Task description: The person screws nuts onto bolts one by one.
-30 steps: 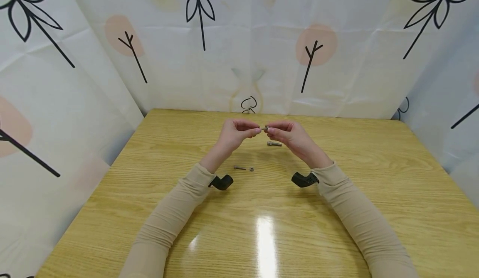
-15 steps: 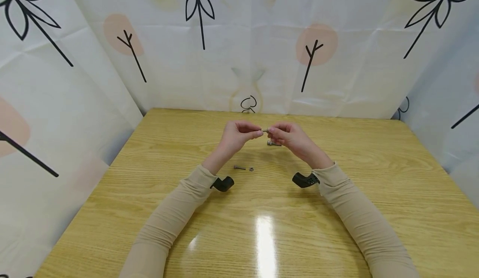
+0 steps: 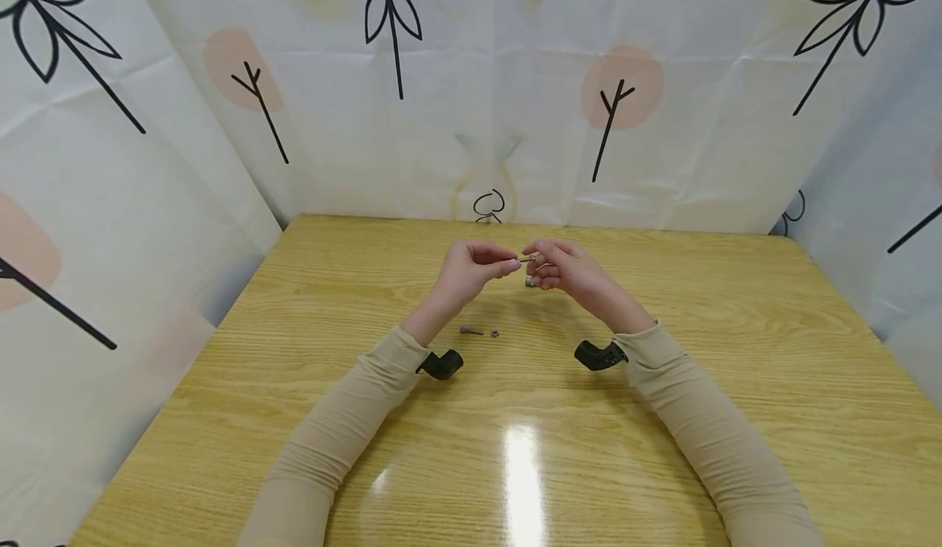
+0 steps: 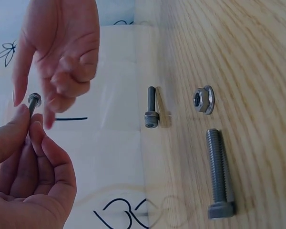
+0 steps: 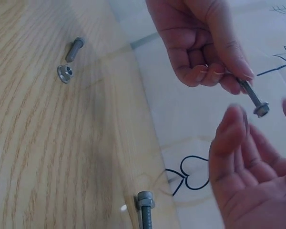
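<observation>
- Left hand (image 3: 465,273): grip pinching the held bolt (image 5: 252,95) between thumb and forefinger, near the end away from the other hand.
- Held bolt: raised above the bench (image 3: 706,310), between the two hands. Long axis in head view: roughly level, from the left grip toward 3 o'clock. Left wrist view shows it running up to 12 o'clock; right wrist view, down to 5 o'clock.
- Flanged end (image 5: 261,109): the free end, facing the right hand (image 3: 565,267). Whether it is a nut or a formed head: cannot tell.
- Right hand: at 3 o'clock from the left in head view, and the nearer one to the flanged end. Grip spread, forefinger and thumb on opposite sides of that end; right wrist view shows a gap, so no contact noted. Remaining fingers loosely bent.
- Key relation (judged): the bolt's axis points into the right grip's opening, so turning or taking that end would need little reach.
- On bench, head view: socket-head bolt (image 3: 530,282) at 6 o'clock from the held bolt, partly hidden by the right hand. Loose bolt (image 3: 472,331) and loose nut (image 3: 495,334) near 7 o'clock, the nut just beside the shank's tip.
</observation>
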The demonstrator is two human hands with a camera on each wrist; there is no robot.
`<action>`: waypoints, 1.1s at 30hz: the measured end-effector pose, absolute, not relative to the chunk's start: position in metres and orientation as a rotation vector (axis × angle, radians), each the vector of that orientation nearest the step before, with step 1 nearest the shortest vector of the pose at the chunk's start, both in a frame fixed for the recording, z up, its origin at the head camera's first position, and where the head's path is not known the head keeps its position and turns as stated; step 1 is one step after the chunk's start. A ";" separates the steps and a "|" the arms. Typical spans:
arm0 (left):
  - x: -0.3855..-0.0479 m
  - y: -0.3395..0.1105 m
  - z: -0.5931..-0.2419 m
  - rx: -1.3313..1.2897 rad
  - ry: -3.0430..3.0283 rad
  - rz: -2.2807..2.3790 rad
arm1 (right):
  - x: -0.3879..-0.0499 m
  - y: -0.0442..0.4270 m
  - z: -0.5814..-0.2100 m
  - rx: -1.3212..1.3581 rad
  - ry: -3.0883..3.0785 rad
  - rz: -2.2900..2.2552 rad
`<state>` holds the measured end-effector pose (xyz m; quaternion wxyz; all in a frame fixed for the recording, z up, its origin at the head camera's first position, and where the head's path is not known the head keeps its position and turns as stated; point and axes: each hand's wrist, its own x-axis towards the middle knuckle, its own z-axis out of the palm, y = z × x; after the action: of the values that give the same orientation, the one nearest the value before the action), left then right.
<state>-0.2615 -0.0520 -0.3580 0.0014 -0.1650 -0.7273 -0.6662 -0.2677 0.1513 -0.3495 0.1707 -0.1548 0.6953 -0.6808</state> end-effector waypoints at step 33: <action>-0.263 -0.052 -0.363 -0.514 -2.209 -2.111 | -0.267 0.154 -0.354 -0.509 2.062 -1.958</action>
<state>-0.2627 -0.0516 -0.3631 0.0213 -0.1657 -0.7128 -0.6812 -0.2674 0.1544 -0.3540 0.1260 -0.1746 0.7081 -0.6724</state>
